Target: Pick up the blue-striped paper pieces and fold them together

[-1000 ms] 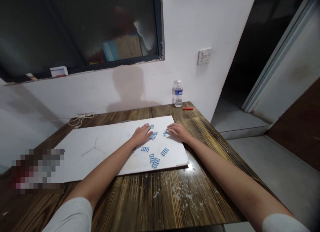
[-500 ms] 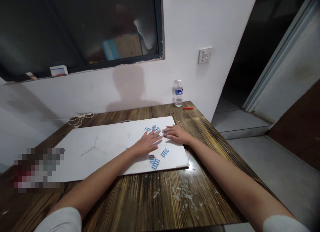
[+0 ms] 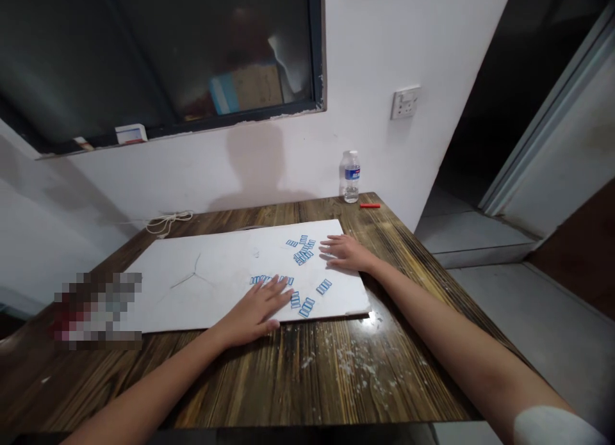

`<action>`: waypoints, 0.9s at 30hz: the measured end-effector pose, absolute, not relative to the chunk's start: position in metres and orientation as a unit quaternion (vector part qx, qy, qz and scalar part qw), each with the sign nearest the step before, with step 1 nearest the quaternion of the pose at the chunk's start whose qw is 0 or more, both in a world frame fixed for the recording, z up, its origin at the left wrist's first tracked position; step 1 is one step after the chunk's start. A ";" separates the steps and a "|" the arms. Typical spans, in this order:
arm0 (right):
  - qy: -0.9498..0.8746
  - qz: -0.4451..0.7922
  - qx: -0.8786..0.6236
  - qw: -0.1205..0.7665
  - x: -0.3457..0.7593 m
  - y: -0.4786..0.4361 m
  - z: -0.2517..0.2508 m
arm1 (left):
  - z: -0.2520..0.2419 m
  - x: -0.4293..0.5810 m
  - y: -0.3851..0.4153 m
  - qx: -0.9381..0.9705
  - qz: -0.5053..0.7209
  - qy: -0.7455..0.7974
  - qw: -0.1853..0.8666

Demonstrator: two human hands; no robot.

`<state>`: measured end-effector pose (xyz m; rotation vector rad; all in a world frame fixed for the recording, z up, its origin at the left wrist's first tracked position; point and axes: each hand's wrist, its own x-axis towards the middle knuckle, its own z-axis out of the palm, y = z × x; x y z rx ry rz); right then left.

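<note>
Small flat white pieces with blue outlines and bars lie scattered on a white board (image 3: pixel 230 253). One cluster of the pieces (image 3: pixel 303 253) is near the far right part of the board, and a lone piece (image 3: pixel 324 286) sits closer to me. My left hand (image 3: pixel 254 310) is spread over the near edge of the board, its fingertips by other blue-outlined pieces (image 3: pixel 307 306), some partly covered. My right hand (image 3: pixel 346 253) rests on the board's right side, fingers apart, just right of the cluster. Neither hand grips anything.
The board lies on a dark wooden table (image 3: pixel 230 381) with pale flecks near its front. A water bottle (image 3: pixel 352 179) and a red pen-like stick (image 3: pixel 369 205) are at the far corner. A white cable (image 3: pixel 168 222) lies at the back left. Blurred blocks cover something on the left.
My left hand has moved from the far cluster back toward me and left, uncovering those pieces. My right hand has shifted slightly away from the cluster. The view has turned slightly left.
</note>
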<state>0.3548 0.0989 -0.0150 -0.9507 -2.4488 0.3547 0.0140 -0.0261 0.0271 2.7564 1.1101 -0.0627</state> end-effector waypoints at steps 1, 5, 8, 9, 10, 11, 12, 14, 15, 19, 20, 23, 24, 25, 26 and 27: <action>-0.898 0.133 -0.347 0.236 0.352 0.096 -0.011 | 0.024 0.010 -0.025 0.913 -0.013 0.402 0.070; -0.905 0.156 -0.350 0.186 0.336 0.081 0.002 | 0.016 -0.003 -0.014 0.874 -0.019 0.482 0.050; -0.917 0.171 -0.333 0.139 0.326 0.073 0.004 | 0.016 -0.005 -0.001 0.876 -0.035 0.477 0.057; -0.920 0.175 -0.328 0.128 0.324 0.071 0.003 | 0.016 -0.004 0.003 0.877 -0.036 0.476 0.058; -0.921 0.177 -0.325 0.120 0.323 0.070 0.002 | 0.017 -0.002 0.008 0.876 -0.036 0.478 0.058; -0.921 0.178 -0.326 0.114 0.322 0.069 0.000 | 0.018 0.000 0.012 0.874 -0.036 0.482 0.058; -0.920 0.179 -0.329 0.112 0.322 0.070 -0.001 | 0.018 0.002 0.016 0.871 -0.038 0.486 0.057; -0.916 0.178 -0.339 0.118 0.322 0.071 -0.003 | 0.018 0.007 0.023 0.866 -0.041 0.495 0.059; -0.914 0.178 -0.343 0.125 0.322 0.071 -0.003 | 0.017 0.008 0.026 0.864 -0.038 0.499 0.061; -0.910 0.186 -0.333 0.162 0.321 0.070 0.005 | 0.015 0.007 0.031 0.846 0.035 0.529 0.054; -0.912 0.187 -0.325 0.168 0.320 0.068 0.008 | 0.016 0.004 0.029 0.840 0.062 0.537 0.044; -0.920 0.194 -0.296 0.169 0.313 0.059 0.021 | 0.018 -0.006 0.016 0.836 0.094 0.541 0.007; -0.925 0.198 -0.282 0.159 0.309 0.054 0.024 | 0.018 -0.009 0.010 0.841 0.080 0.535 0.002; -0.931 0.198 -0.266 0.150 0.304 0.050 0.025 | 0.018 -0.013 0.005 0.846 0.064 0.529 0.000; -0.939 0.194 -0.246 0.142 0.298 0.046 0.026 | 0.018 -0.015 0.000 0.850 0.052 0.524 -0.001; -0.946 0.188 -0.229 0.136 0.292 0.042 0.025 | 0.017 -0.018 -0.005 0.854 0.042 0.519 0.000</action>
